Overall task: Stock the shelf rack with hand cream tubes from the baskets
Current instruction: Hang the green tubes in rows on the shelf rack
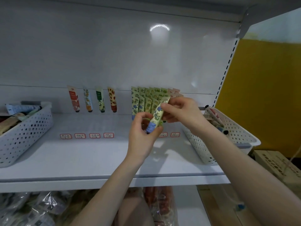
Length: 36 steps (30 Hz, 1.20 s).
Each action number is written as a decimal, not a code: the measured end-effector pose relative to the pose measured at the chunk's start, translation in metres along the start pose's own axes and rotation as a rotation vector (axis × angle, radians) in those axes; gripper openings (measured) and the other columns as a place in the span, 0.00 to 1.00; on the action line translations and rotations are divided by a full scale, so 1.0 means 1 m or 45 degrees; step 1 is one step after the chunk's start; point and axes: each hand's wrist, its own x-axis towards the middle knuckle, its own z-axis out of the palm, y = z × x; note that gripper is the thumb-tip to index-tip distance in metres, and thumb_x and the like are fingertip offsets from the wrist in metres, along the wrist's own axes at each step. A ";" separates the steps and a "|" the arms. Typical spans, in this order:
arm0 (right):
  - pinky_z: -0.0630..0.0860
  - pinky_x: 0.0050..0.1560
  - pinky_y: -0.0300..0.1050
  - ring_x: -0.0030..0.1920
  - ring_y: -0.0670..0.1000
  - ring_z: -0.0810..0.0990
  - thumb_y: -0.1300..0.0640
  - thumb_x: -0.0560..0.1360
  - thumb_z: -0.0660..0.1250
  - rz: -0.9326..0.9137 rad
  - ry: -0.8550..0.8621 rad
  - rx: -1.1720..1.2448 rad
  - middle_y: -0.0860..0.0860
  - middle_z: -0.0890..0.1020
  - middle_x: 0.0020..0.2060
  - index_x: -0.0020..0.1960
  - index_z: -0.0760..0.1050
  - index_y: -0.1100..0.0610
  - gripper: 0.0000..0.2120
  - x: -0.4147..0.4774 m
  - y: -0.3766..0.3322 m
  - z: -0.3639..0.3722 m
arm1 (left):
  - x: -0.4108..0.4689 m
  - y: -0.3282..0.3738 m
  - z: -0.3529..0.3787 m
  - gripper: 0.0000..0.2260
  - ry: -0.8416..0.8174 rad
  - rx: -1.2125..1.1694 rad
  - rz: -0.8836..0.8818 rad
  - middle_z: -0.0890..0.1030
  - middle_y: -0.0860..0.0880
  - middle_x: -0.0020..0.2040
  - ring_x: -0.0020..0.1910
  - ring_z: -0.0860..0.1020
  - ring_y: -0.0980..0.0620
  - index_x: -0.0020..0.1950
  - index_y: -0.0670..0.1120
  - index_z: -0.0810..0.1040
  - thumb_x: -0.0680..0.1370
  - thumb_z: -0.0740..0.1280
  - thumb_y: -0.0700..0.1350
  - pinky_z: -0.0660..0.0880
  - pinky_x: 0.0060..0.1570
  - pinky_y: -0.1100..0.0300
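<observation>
Green-and-blue flowered, the hand cream tube [156, 115] hangs tilted above the shelf [97, 157], just in front of the packed rows of matching tubes [143, 101] toward its back right. Your left hand [143, 132] pinches the capped lower end and your right hand [182, 111] pinches the crimped top, so each grip is closed on the tube with fingers curled. Both forearms reach in over the front edge. You look to be at the placing step: next, stand it cap down in its row without toppling its neighbours. More tubes wait in the right basket [241, 137].
</observation>
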 end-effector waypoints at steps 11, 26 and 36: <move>0.79 0.35 0.36 0.32 0.46 0.82 0.59 0.73 0.69 0.053 -0.006 0.097 0.52 0.83 0.32 0.41 0.78 0.63 0.06 -0.004 0.011 -0.014 | -0.002 -0.004 0.004 0.12 -0.073 -0.021 -0.058 0.76 0.53 0.46 0.44 0.75 0.57 0.52 0.47 0.72 0.73 0.70 0.37 0.74 0.45 0.67; 0.74 0.37 0.47 0.36 0.61 0.80 0.58 0.73 0.68 -0.207 0.257 -0.478 0.64 0.82 0.35 0.36 0.74 0.70 0.15 0.051 0.039 0.047 | 0.000 -0.094 -0.087 0.15 -0.595 1.491 -0.319 0.70 0.47 0.66 0.70 0.62 0.46 0.56 0.46 0.72 0.80 0.55 0.56 0.56 0.68 0.41; 0.63 0.34 0.42 0.36 0.59 0.77 0.58 0.76 0.63 -0.042 0.138 -0.586 0.68 0.80 0.42 0.38 0.72 0.69 0.14 0.088 0.054 0.092 | -0.001 -0.098 -0.089 0.14 -0.565 1.517 -0.249 0.72 0.49 0.56 0.62 0.67 0.48 0.50 0.47 0.71 0.79 0.54 0.56 0.61 0.66 0.42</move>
